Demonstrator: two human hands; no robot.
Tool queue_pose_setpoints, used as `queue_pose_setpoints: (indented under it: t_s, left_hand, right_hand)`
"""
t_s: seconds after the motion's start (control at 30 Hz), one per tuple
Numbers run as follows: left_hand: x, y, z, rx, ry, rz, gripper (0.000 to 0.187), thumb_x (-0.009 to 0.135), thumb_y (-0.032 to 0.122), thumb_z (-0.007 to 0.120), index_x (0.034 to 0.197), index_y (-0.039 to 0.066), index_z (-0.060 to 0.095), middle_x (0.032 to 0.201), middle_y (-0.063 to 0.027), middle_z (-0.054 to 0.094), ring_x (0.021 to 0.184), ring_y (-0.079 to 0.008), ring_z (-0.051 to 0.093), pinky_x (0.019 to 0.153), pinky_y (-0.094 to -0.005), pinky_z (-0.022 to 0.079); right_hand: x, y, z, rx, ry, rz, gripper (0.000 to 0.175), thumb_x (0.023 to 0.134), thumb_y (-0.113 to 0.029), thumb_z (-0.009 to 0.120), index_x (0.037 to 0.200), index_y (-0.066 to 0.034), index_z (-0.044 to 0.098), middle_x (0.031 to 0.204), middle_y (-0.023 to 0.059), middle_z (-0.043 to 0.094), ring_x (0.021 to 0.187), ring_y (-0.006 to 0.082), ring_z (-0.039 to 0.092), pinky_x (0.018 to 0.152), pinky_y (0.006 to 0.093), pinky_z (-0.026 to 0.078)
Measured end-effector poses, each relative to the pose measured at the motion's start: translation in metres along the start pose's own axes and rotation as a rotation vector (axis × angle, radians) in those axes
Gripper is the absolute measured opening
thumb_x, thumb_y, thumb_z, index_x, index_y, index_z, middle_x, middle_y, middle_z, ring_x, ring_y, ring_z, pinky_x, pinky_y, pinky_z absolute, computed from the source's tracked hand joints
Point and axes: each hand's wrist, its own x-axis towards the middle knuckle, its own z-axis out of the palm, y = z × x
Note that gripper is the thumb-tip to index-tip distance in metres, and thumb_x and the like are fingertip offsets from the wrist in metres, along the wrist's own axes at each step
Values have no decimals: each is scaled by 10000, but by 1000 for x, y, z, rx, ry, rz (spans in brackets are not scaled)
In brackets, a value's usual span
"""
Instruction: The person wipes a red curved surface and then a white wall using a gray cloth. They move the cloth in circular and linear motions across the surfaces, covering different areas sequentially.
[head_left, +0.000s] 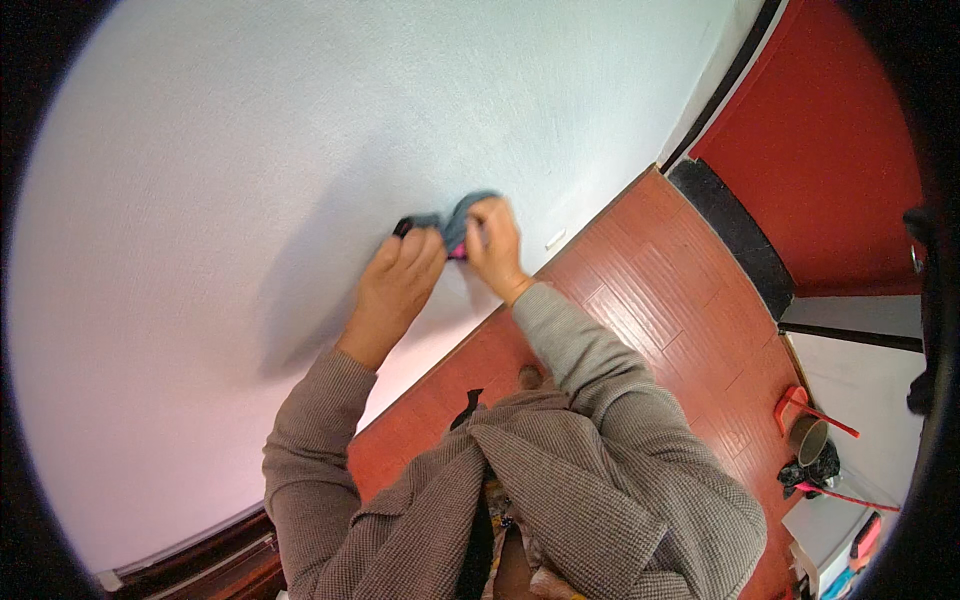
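Both hands are raised in front of a white textured wall (247, 150). My right hand (496, 244) grips a blue-grey cloth item (466, 210), its fingers curled over one side. On the other side my left hand (403, 276) has its fingers closed over the same bunched material, where a black part (403, 226) sticks out. A bit of pink (459, 252) shows between the hands. Motion blur and the fingers hide the exact kind of item, and whether it touches the wall cannot be told.
Reddish plank flooring (637, 300) runs along the wall's base, below a small white wall fitting (556, 239). A red door (817, 150) stands at the right. Lower right are a red dustpan (792, 409), a metal pail (810, 441), a black plastic bag (821, 469) and a whitish container (821, 525).
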Motion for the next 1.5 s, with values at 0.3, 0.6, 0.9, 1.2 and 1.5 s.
queue_pose_setpoints:
  t_s: [0.3, 0.6, 0.9, 1.2, 1.5]
  left_hand:
    - [110, 19, 44, 15, 235, 36, 165, 819, 231, 582, 952, 151, 638, 1046, 13, 567, 1050, -122, 516, 886, -306, 346]
    - [27, 25, 48, -32, 27, 87, 165, 814, 242, 575, 955, 163, 605, 1056, 16, 548, 1080, -120, 499, 877, -304, 342]
    - [-70, -5, 21, 54, 34, 54, 178, 837, 230, 576, 998, 182, 635, 1122, 41, 545, 1108, -121, 480, 938, -322, 331]
    - [11, -35, -1, 72, 298, -82, 224, 828, 256, 594, 1038, 187, 629, 1128, 58, 589, 1108, -98, 527, 994, -349, 314]
    - [-84, -21, 4, 17, 73, 28, 234, 821, 230, 600, 1045, 172, 632, 1168, 28, 578, 1178, -132, 488, 1002, -369, 322]
  right_hand:
    - [49, 65, -43, -241, 176, 202, 233, 883, 24, 573, 1108, -1, 524, 983, 135, 562, 913, 239, 588, 808, 345, 494]
    - [-36, 27, 8, -66, 48, 369, 266, 826, 60, 552, 1072, -1, 473, 933, 174, 507, 810, 309, 563, 736, 384, 477]
    - [-62, -37, 45, 70, -16, 250, 238, 835, 75, 570, 1047, -7, 498, 893, 111, 495, 762, 197, 523, 684, 313, 463]
    - [39, -35, 24, -40, 315, -11, 231, 869, 41, 606, 1089, -22, 569, 942, 104, 534, 810, 193, 568, 713, 296, 487]
    - [-66, -68, 71, -47, 119, 14, 302, 814, 51, 597, 1106, -11, 559, 1021, 183, 581, 894, 355, 566, 762, 401, 476]
